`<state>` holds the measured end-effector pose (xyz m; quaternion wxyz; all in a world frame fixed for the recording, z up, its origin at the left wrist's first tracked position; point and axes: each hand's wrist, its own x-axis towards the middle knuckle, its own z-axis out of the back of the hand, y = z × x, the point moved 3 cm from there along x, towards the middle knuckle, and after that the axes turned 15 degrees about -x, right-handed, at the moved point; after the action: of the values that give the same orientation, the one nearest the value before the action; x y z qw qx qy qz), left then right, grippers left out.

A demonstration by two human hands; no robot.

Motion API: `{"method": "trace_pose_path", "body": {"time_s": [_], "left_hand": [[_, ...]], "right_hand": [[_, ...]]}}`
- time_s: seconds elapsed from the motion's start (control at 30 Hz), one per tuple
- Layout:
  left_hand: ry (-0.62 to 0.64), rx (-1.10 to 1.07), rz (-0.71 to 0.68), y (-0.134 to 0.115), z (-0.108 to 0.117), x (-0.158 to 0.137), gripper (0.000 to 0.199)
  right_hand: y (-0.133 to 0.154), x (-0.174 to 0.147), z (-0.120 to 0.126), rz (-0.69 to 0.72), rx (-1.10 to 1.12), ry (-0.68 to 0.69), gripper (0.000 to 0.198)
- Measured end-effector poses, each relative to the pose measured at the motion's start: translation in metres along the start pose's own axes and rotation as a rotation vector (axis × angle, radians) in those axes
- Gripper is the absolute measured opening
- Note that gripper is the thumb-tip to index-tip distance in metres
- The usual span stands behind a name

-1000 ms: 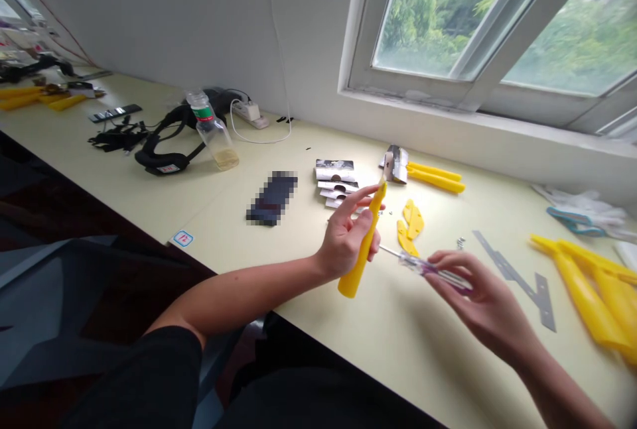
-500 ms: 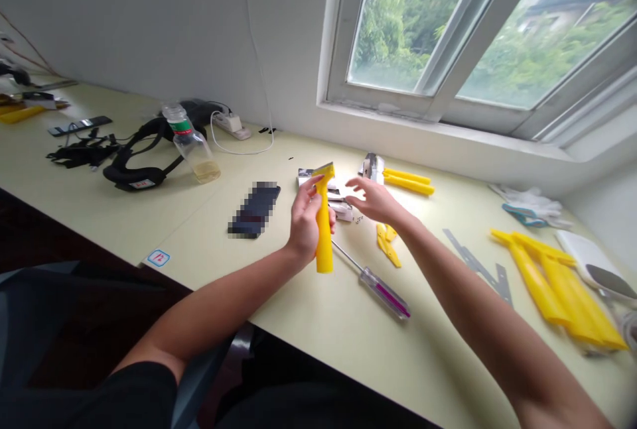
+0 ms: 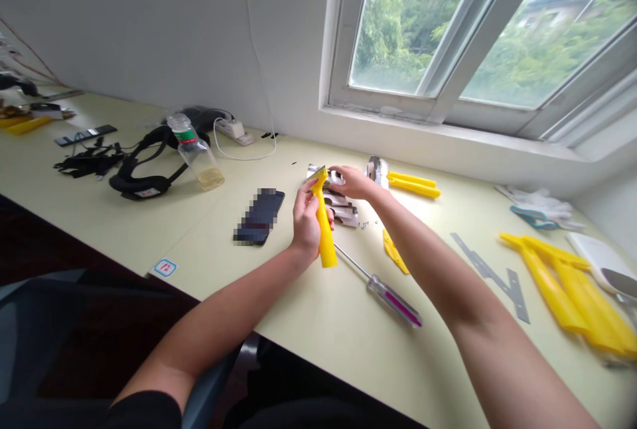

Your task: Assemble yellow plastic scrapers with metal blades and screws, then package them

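My left hand [image 3: 307, 223] is closed around the handle of a yellow scraper [image 3: 326, 237], held upright and slightly tilted over the table. A thin metal edge shows at the scraper's head. Just behind that head, my right hand [image 3: 351, 182] has its fingers curled over a shiny metal piece at the top of a small pile of bent metal pieces [image 3: 346, 215]; the scraper partly hides the contact. Tiny screws [image 3: 365, 224] lie beside the pile. A screwdriver with a clear and purple handle [image 3: 395, 301] rests below, its shaft pointing toward my left hand.
Yellow flat parts [image 3: 393, 253] lie under my right forearm. Grey blades [image 3: 490, 276] and several yellow handles [image 3: 562, 290] are at right. Yellow-handled scrapers [image 3: 413, 183] lie near the window. A phone [image 3: 261, 217], bottle [image 3: 202, 160] and black headset [image 3: 132, 180] stand left.
My right hand has moved left and down, from open above the table to the metal pile, its fingers now curled. The scraper tilts a little more. The view has shifted slightly.
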<state>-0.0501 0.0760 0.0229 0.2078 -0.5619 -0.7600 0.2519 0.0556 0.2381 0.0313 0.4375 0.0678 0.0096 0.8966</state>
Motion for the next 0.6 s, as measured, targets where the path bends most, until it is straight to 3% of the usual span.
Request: {"method": "trace_pose_path", "body": {"time_s": [0.13,0.2,0.3,0.47,0.6], "left_hand": [[-0.086,-0.046,-0.063,-0.008,0.005,0.009,0.041],[-0.135,-0.079,-0.100,-0.014,0.008,0.017,0.044],[-0.190,-0.132,-0.121,-0.024,0.014,0.030,0.037],[-0.257,-0.175,-0.081,-0.026,0.020,0.037,0.023],[-0.262,-0.092,0.055,-0.010,0.017,0.026,0.032]], "right_hand": [[-0.025,-0.050,0.041,-0.103,0.021,-0.161,0.062],[-0.032,-0.089,0.065,-0.109,0.163,-0.259,0.066],[-0.019,-0.147,0.088,0.007,0.274,-0.168,0.071],[0.036,-0.202,0.084,0.193,0.200,0.010,0.070],[0.066,-0.199,0.066,0.260,0.157,-0.091,0.065]]}}
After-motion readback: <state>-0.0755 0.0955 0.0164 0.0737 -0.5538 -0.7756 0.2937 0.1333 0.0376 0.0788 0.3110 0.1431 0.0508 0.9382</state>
